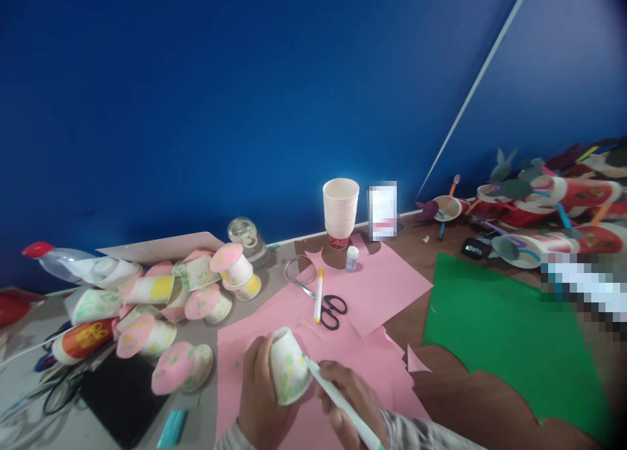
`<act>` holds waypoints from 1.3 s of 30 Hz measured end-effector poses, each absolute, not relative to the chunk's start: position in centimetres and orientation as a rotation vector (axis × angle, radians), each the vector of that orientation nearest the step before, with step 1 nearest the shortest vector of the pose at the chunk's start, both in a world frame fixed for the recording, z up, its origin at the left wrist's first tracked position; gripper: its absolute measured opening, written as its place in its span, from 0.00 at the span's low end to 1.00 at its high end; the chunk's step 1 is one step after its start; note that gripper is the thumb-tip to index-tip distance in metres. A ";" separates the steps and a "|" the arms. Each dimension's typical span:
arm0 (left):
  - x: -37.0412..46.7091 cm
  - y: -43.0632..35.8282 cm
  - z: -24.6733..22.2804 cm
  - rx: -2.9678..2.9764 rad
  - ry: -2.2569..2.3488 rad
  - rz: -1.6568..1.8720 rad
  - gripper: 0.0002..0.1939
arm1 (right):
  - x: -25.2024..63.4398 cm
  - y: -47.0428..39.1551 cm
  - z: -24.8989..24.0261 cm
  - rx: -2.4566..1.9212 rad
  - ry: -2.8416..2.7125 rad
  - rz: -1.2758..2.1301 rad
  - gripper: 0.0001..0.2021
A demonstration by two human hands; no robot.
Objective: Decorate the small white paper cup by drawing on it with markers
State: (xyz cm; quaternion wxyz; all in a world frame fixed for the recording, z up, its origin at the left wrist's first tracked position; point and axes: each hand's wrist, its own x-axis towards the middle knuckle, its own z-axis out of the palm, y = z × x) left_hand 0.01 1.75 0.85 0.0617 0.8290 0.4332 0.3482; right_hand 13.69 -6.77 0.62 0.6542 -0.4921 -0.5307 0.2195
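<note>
Left hand [259, 398] grips a cup [289, 366] (mouth turned away, inside unseen). Right hand [350, 398] clasps a marker [343, 404], tip touching the cup, above pink paper [372, 365].

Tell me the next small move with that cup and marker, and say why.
Probably turn the paper cup a little in the left hand and keep colouring. The right hand holds the marker with its tip at the cup's side, where green marks show beside bare white patches. The finished cups piled to the left look fully decorated.
</note>
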 end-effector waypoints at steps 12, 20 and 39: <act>-0.3 2.1 1.3 2.413 1.283 1.087 0.40 | 13.8 -7.1 0.9 -1.156 -1.419 0.392 0.19; -0.6 2.2 0.7 2.478 1.224 1.149 0.39 | 12.8 -7.1 1.2 -0.969 -1.411 0.323 0.18; -0.7 2.3 0.1 2.512 1.227 1.173 0.42 | 12.6 -7.6 0.7 -1.252 -1.330 0.339 0.12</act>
